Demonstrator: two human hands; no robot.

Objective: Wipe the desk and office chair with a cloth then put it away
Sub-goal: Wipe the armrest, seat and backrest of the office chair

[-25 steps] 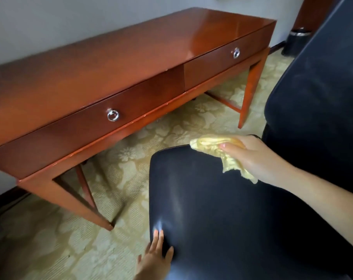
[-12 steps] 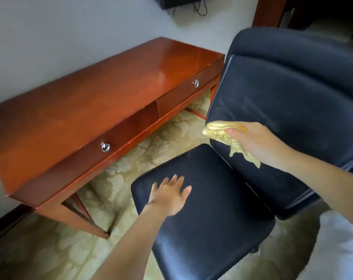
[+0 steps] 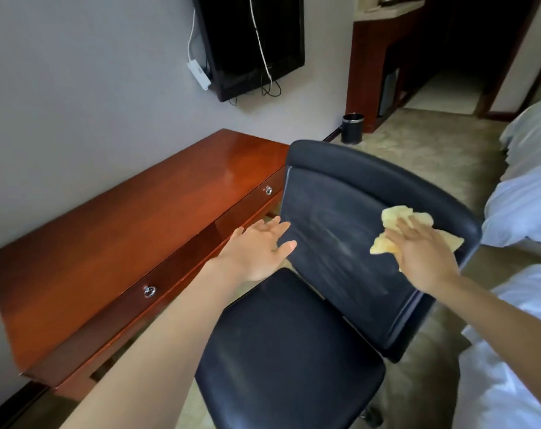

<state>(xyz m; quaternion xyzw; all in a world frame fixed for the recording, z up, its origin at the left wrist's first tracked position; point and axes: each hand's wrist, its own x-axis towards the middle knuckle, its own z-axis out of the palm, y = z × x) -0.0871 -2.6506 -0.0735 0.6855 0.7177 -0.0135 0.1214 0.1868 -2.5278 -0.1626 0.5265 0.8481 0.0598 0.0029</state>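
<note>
A black leather office chair stands in front of me, its backrest facing me and its seat below. My right hand presses a crumpled yellow cloth flat against the right side of the backrest. My left hand is spread with fingers apart at the backrest's left edge, holding nothing. The glossy red-brown wooden desk with two ring-pull drawers runs along the wall to the left of the chair.
A black wall-mounted TV with dangling cables hangs above the desk's far end. A small black bin stands on the patterned carpet beyond the chair. A bed with white linen lies close on the right.
My right hand has carried the cloth up and to the right across the backrest. My left hand has risen from the seat to the backrest's left edge. The view has tilted upward.
</note>
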